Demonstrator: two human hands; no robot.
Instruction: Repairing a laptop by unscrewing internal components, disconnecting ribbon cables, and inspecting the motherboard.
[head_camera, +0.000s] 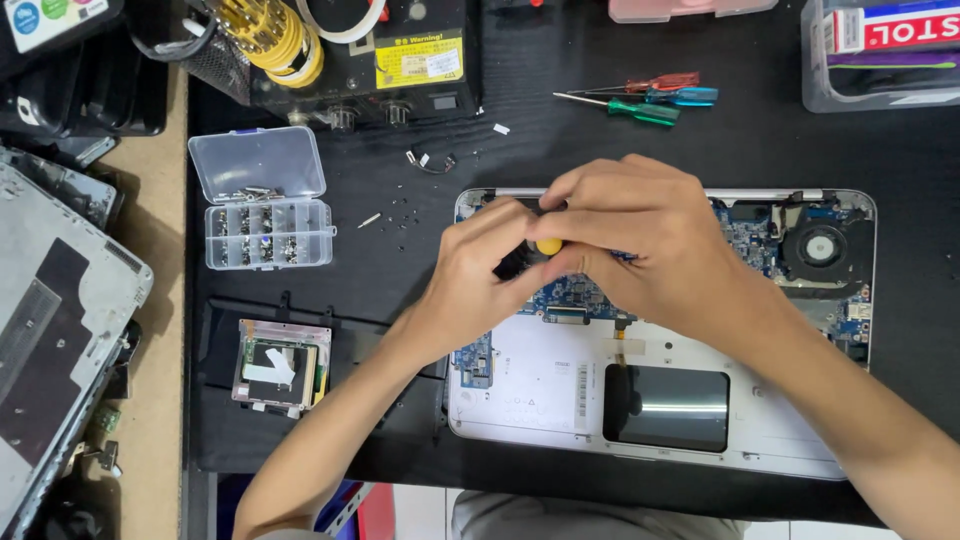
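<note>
My right hand (640, 235) and my left hand (480, 280) are together over the open laptop (560, 400) on the tabletop (400, 200). Both are closed around a screwdriver (548, 245); only its yellow end shows between my fingers. A screw box (265, 232) lies at the left.

Head view, steeply down, near workbench (560, 140)
</note>
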